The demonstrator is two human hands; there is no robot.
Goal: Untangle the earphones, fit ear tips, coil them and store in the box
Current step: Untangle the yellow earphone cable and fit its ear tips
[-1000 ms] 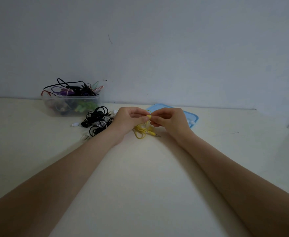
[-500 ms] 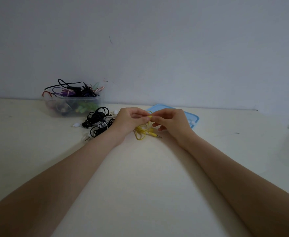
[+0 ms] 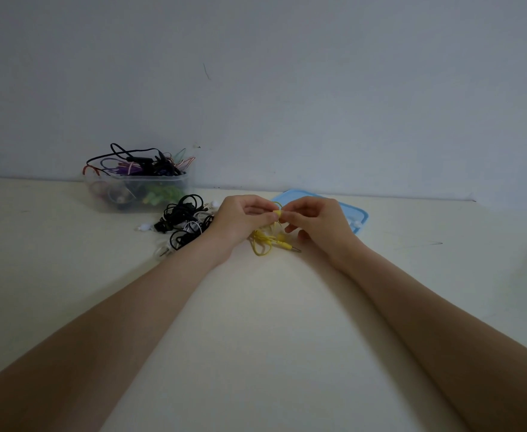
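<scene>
The counter carries everything, and at its far left stands the clear box, already heaped with coloured cables that rise above its rim; anything coiled loosely and dropped in there would likely snag on them or spill out. Right of it, behind the hands, the blue lid lies flat. Between box and hands sits a black and white tangle of earphones, near enough to the left wrist that a sweep of the arm could drag it into the work. The left hand and right hand meet fingertip to fingertip, both pinching a small yellow earbud of the yellow earphones, whose cord hangs down in loops onto the counter just in front, its plug pointing right. Whether an ear tip is on the bud is too small to tell. Judging by the grip, a tip being pressed on could slip and roll away, and tugging could tighten the loops below.
</scene>
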